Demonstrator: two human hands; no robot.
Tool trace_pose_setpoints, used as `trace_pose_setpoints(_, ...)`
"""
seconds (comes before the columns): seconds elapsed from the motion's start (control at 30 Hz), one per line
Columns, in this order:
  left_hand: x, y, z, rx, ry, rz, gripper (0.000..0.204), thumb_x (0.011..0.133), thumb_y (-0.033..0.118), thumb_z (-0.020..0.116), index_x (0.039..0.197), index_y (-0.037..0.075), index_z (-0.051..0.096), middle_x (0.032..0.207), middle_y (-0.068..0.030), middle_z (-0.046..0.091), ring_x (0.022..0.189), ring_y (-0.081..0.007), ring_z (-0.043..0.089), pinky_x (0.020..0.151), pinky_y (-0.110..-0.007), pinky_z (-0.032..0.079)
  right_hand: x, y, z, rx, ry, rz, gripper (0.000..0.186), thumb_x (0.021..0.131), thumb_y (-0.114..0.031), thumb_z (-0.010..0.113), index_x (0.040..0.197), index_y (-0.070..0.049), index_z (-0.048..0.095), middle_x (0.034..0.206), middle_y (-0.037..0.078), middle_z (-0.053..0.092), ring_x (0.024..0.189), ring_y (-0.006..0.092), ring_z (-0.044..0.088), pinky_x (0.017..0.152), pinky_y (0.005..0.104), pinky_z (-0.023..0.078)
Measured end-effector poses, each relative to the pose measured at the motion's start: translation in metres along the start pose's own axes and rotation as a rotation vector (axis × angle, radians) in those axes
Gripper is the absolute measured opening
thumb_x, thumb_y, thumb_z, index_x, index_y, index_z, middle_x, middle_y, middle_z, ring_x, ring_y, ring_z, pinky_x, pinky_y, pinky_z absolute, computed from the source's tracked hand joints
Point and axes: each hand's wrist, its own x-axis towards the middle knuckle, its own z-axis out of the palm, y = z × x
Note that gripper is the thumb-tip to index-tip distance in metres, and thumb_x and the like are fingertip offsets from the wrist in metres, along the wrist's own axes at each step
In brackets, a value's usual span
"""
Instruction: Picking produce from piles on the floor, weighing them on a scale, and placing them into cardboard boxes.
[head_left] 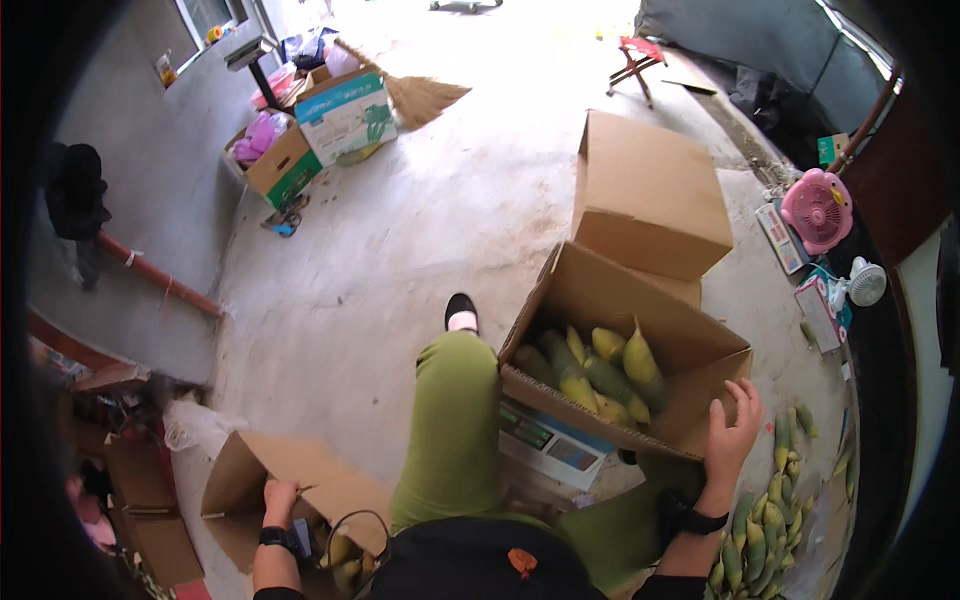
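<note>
My left hand (281, 498) is closed on the edge of an open cardboard box (240, 470) at the lower left, with yellow-green gourd-like vegetables (345, 555) partly showing inside. My right hand (736, 425) rests with curved, spread fingers against the right rim of a larger open cardboard box (630, 290), which is tilted beside my knee. Several long green and yellow vegetables (585, 375) lie in it. Under that box is a white and blue printed carton (550, 450).
An upturned brown box (650, 180) stands behind. A pile of vegetables (760, 540) lies right. Along the right edge are a pink fan (815, 210) and white fan (866, 281). Cartons (340, 120), a straw broom (420, 100) and folding stool (635, 70) stand farther off. A wall pipe (160, 270) runs left.
</note>
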Motion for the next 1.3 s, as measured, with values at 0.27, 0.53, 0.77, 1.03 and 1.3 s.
trace_pose_setpoints(0.27, -0.005, 0.023, -0.019, 0.164, -0.180, 0.292, 0.040, 0.084, 0.030, 0.052, 0.111, 0.004, 0.063, 0.111, -0.0194, 0.064, 0.108, -0.0336, 0.058, 0.089, -0.039, 0.046, 0.016, 0.030, 0.009, -0.052, -0.111, -0.090, 0.029, 0.089, -0.011, 0.059, 0.116, -0.004, 0.061, 0.124, 0.012, 0.057, 0.118, 0.0263, 0.049, 0.103, 0.0367, 0.034)
trace_pose_setpoints(0.53, -0.102, 0.163, -0.043, 0.707, 0.080, 0.285, 0.042, 0.081, 0.036, 0.065, 0.107, 0.002, 0.064, 0.105, -0.0205, 0.064, 0.099, -0.0367, 0.060, 0.086, -0.046, 0.047, 0.017, 0.031, 0.011, 0.011, -0.166, -0.091, 0.030, 0.092, -0.016, 0.058, 0.118, -0.002, 0.060, 0.123, 0.011, 0.058, 0.114, 0.0238, 0.053, 0.099, 0.0344, 0.039)
trace_pose_setpoints(0.77, -0.094, 0.229, 0.060, 0.650, -0.596, 0.692, 0.045, 0.083, 0.036, 0.064, 0.114, 0.004, 0.062, 0.110, -0.0186, 0.063, 0.103, -0.0347, 0.059, 0.087, -0.043, 0.048, 0.015, 0.034, 0.009, -0.016, -0.158, -0.092, 0.030, 0.092, -0.016, 0.058, 0.119, -0.001, 0.060, 0.122, 0.010, 0.058, 0.113, 0.0223, 0.053, 0.097, 0.0333, 0.040)
trace_pose_setpoints(1.03, -0.005, 0.094, 0.176, 1.238, -1.219, 0.450, 0.045, 0.078, 0.040, 0.065, 0.114, 0.012, 0.064, 0.113, -0.0117, 0.064, 0.105, -0.0295, 0.060, 0.088, -0.043, 0.046, 0.012, 0.021, 0.012, 0.012, -0.131, -0.038, 0.029, 0.092, -0.016, 0.058, 0.118, -0.003, 0.061, 0.124, 0.010, 0.057, 0.116, 0.0229, 0.051, 0.100, 0.0341, 0.037)
trace_pose_setpoints(1.3, -0.069, 0.064, 0.150, 1.431, -1.013, 0.579, 0.056, 0.086, 0.053, 0.049, 0.136, 0.028, 0.048, 0.145, -0.0053, 0.040, 0.139, -0.0337, 0.025, 0.106, -0.068, 0.007, 0.012, 0.026, 0.007, -0.083, -0.129, -0.067, 0.027, 0.092, -0.016, 0.057, 0.117, -0.005, 0.061, 0.126, 0.009, 0.055, 0.119, 0.0240, 0.048, 0.102, 0.0354, 0.034)
